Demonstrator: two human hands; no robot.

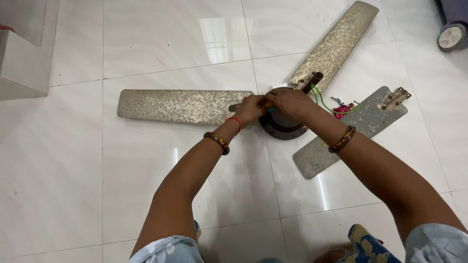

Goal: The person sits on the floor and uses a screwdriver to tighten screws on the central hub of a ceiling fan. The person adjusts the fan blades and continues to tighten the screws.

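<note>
On the tiled floor (146,195), both hands, left hand (251,109) and right hand (290,102), close over the fan motor hub (282,127) (grip hidden).

2 outstretched arms, left hand (250,108) and right hand (291,102) curled, touching.

Speckled grey-beige fan blades (185,106), dark motor hub (280,127), green wire (319,100), glossy white floor tiles (146,44)
</note>
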